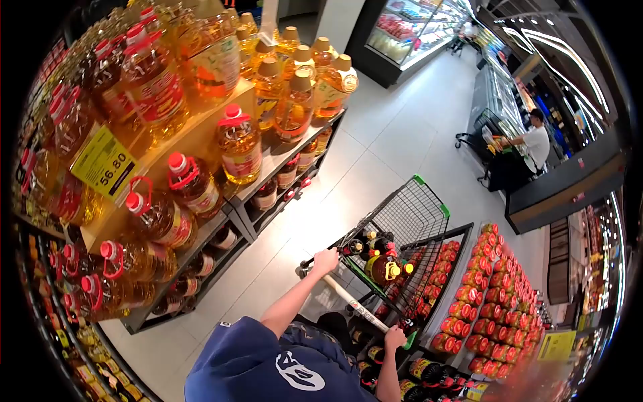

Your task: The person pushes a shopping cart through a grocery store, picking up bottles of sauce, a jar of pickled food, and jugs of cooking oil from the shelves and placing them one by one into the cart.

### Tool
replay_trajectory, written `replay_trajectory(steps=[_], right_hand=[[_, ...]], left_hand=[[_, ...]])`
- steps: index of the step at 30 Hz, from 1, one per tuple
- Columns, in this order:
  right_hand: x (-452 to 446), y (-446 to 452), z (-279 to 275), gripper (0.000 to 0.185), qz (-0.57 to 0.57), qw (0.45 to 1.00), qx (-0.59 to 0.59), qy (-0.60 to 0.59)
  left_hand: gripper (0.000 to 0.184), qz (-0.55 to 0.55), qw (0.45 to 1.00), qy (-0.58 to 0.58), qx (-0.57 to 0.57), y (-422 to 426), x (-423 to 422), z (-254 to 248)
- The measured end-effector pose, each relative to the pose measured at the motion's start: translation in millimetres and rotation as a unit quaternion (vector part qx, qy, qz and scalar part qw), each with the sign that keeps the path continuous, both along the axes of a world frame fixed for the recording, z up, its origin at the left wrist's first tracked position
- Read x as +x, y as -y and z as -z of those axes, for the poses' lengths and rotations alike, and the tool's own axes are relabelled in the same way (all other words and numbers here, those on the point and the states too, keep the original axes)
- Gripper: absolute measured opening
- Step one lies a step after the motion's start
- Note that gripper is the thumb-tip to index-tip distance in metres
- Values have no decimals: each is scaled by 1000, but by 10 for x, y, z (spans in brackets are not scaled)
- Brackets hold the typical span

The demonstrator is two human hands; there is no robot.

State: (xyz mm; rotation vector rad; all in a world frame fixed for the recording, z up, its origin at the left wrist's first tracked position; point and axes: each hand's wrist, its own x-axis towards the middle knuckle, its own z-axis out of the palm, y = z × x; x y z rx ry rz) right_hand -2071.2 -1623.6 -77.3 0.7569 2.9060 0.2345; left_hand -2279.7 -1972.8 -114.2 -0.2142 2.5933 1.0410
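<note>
My left hand (pixel 326 260) is closed round one end of the pale handle (pixel 355 303) of a shopping cart. Round the handle's other end, near a green corner piece, my right hand (pixel 396 338) is also closed. The wire cart (pixel 400 213) stretches ahead, with green trim at its far corners. Inside it lie several bottles, among them a large dark one (pixel 383 269) with a yellow handle. Jars with red lids stand close beside the cart on its right.
At left, a shelf (pixel 231 201) holds oil bottles (pixel 239 144) and a yellow price sign (pixel 104 163). Stacked jars (pixel 472 301) and dark bottles (pixel 429 370) stand at right. Farther off, a person in a white top (pixel 536 146) sits beside another cart. A refrigerated case (pixel 402 40) stands beyond the tiled aisle.
</note>
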Motion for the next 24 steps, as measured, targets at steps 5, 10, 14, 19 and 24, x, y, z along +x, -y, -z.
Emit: replay_trajectory(steps=[5, 10, 14, 19, 24], right_hand=[[41, 44, 98, 44, 6, 998, 2, -55], [82, 104, 95, 42, -5, 997, 10, -79], [131, 17, 207, 35, -36, 996, 75, -33], [29, 163, -36, 44, 79, 997, -7, 15], [26, 292, -224, 43, 58, 998, -25, 17]], left_hand=[[25, -1, 1000, 8, 9, 95, 5, -6], [26, -11, 1000, -5, 12, 113, 12, 51], [27, -8, 1000, 2, 15, 128, 63, 33], [29, -9, 1000, 25, 12, 114, 80, 33], [29, -28, 999, 34, 31, 134, 175, -56]])
